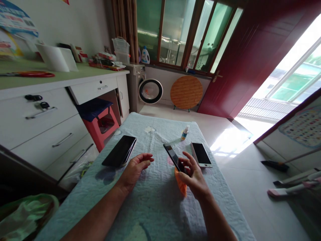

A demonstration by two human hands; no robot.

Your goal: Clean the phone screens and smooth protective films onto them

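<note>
My right hand (194, 177) grips a black smartphone (173, 156), tilted above the cloth-covered table. Below that hand an orange cloth (181, 184) shows; whether the fingers hold it too, I cannot tell. My left hand (135, 169) is open and holds nothing, its fingers loosely stretched toward the middle. Just left of it lies a large dark-screened device (119, 150), with a light edge showing beneath it. To the right of the held phone rests a white-framed phone (202, 154), dark screen up. A small spray bottle (185, 133) with a white cap stands upright near the far right corner.
A pale blue quilted cloth (150, 207) covers the table. On the left are a red stool (104, 124) and a white drawer desk (47, 117). Beyond stand a washing machine (135, 78) with its door swung out and a round wooden tabletop (187, 92). A green-rimmed bin (54, 201) is lower left.
</note>
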